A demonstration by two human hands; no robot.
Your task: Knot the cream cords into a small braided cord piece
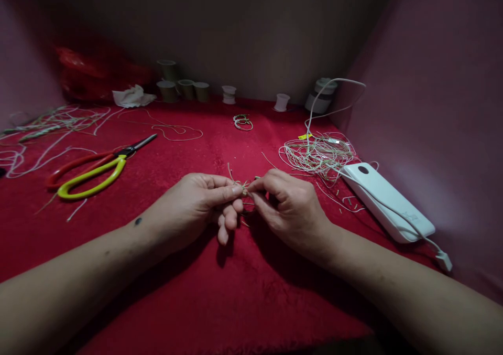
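Both hands meet over the middle of a red cloth, working on a small knotted cord (244, 188) in pale greenish-tan. My left hand (208, 197) pinches one side of it between thumb and forefinger, its other fingers curled loosely below. From the other side, my right hand (285, 200) grips the cord with thumb and forefinger. Thin loose ends stick up above the left fingertips. Much of the cord is hidden by the fingers. Farther back on the cloth lies a finished-looking cord bracelet (242, 122).
Scissors (100, 169) with red and yellow handles lie left. Cord tangles (318, 153) sit right, beside a white power bank (389, 203) with a cable. At the back stand thread spools (186, 90), a lidded jar (322, 95), crumpled tissue (133, 97) and a red plastic bag (94, 74).
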